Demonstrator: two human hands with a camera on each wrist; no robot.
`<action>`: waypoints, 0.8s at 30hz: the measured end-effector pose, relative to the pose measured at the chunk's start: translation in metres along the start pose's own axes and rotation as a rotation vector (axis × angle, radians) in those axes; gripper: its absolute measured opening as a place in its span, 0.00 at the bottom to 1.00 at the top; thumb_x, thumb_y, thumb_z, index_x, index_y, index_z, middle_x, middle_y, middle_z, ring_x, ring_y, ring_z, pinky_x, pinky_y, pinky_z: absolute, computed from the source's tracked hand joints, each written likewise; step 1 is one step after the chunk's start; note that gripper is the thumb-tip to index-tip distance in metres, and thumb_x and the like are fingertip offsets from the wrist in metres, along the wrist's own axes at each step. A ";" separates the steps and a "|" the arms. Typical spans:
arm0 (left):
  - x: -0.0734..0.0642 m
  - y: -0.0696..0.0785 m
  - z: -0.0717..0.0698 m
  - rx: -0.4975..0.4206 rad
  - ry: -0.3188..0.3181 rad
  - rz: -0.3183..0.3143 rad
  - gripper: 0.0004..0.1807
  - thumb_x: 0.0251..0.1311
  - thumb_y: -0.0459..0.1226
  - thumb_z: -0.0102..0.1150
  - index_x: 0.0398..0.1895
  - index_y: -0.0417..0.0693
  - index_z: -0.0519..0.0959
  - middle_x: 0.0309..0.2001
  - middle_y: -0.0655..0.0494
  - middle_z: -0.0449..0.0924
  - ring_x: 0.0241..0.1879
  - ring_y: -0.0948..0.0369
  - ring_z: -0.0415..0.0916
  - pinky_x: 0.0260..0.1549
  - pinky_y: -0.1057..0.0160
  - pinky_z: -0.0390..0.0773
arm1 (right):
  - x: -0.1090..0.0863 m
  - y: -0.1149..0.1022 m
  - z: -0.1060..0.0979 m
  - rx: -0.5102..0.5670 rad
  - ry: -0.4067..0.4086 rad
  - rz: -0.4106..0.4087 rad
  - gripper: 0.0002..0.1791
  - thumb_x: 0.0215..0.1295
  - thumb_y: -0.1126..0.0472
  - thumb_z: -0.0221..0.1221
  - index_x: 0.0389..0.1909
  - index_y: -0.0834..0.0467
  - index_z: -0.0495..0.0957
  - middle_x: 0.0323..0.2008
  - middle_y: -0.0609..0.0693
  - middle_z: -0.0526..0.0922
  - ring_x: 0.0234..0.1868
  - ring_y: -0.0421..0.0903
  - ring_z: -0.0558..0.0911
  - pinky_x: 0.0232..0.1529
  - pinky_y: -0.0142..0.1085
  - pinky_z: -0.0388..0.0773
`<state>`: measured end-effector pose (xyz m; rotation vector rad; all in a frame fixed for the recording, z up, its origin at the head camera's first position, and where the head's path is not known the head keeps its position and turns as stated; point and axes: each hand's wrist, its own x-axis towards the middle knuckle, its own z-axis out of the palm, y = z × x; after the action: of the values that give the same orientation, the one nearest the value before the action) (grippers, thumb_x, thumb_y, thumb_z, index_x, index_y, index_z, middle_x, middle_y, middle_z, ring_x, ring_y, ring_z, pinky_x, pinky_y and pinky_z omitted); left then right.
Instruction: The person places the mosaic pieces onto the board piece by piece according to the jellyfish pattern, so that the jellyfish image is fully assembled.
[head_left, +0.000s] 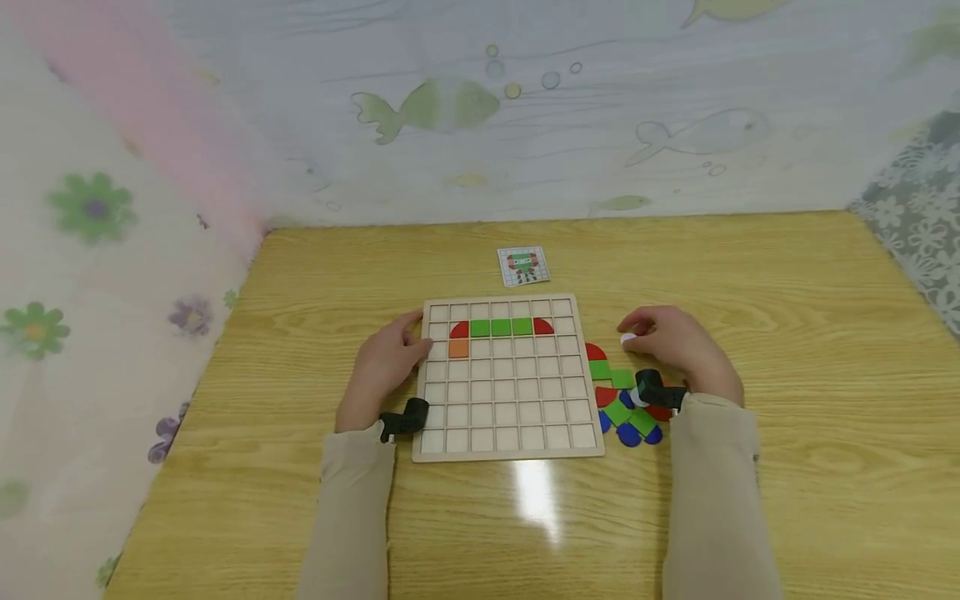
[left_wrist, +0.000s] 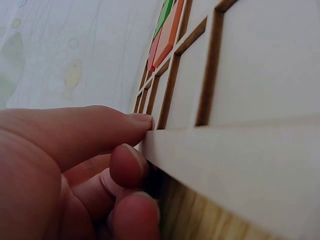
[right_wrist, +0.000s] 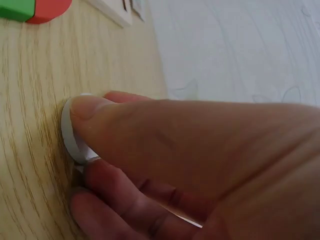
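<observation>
Perhaps the weakest point is the white piece (head_left: 627, 338), out beyond the right side of the grid board (head_left: 517, 417) and tilted rather than flat; being thin and pinched near its rim, it could slip or flip over if the thumb slides. The loose pile (head_left: 618, 412) is another risk: it lies close along the board's right edge, with the black wrist camera (head_left: 649, 387) right above part of it, so a low sweep of that wrist might scatter pieces over the surface (head_left: 817, 358). A hard push on the board's left edge could also shift it and jog the orange square (head_left: 459, 348) or the row above, where green squares (head_left: 501, 327) sit between two red rounded pieces (head_left: 543, 327), should they lie loosely in their cells. As for the hands, they are well apart, one each side of the board. The right hand (head_left: 671, 342) is nearly closed, its thumb and a finger clamped on the white piece; whether that piece touches the surface, I cannot tell. The left hand (head_left: 386, 367) holds the board's left edge, thumb at the rim and fingers bent beside it; how firmly is unclear.
</observation>
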<state>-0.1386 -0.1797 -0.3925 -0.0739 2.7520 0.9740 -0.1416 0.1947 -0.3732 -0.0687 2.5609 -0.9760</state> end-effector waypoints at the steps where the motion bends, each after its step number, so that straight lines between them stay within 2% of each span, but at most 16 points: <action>1: 0.000 0.000 0.000 0.000 0.000 0.001 0.30 0.59 0.46 0.51 0.65 0.55 0.59 0.28 0.58 0.75 0.22 0.60 0.71 0.24 0.62 0.67 | 0.000 -0.001 0.000 -0.012 0.004 0.005 0.14 0.60 0.57 0.56 0.46 0.57 0.75 0.44 0.57 0.74 0.43 0.53 0.70 0.45 0.47 0.66; 11: -0.001 0.002 0.000 0.010 -0.008 0.005 0.29 0.59 0.45 0.51 0.65 0.55 0.59 0.28 0.58 0.75 0.22 0.60 0.70 0.26 0.62 0.66 | 0.000 -0.004 0.002 -0.087 0.032 0.016 0.13 0.59 0.57 0.57 0.41 0.59 0.74 0.40 0.56 0.74 0.40 0.52 0.70 0.42 0.45 0.66; 24: -0.001 0.002 -0.002 -0.001 -0.004 0.004 0.29 0.59 0.45 0.51 0.65 0.55 0.60 0.29 0.58 0.76 0.23 0.61 0.71 0.28 0.62 0.67 | 0.001 -0.009 0.001 -0.063 0.031 0.038 0.14 0.59 0.55 0.57 0.42 0.58 0.73 0.41 0.55 0.73 0.40 0.52 0.69 0.42 0.43 0.66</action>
<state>-0.1382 -0.1789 -0.3897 -0.0667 2.7492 0.9760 -0.1427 0.1872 -0.3687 -0.0225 2.6119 -0.8895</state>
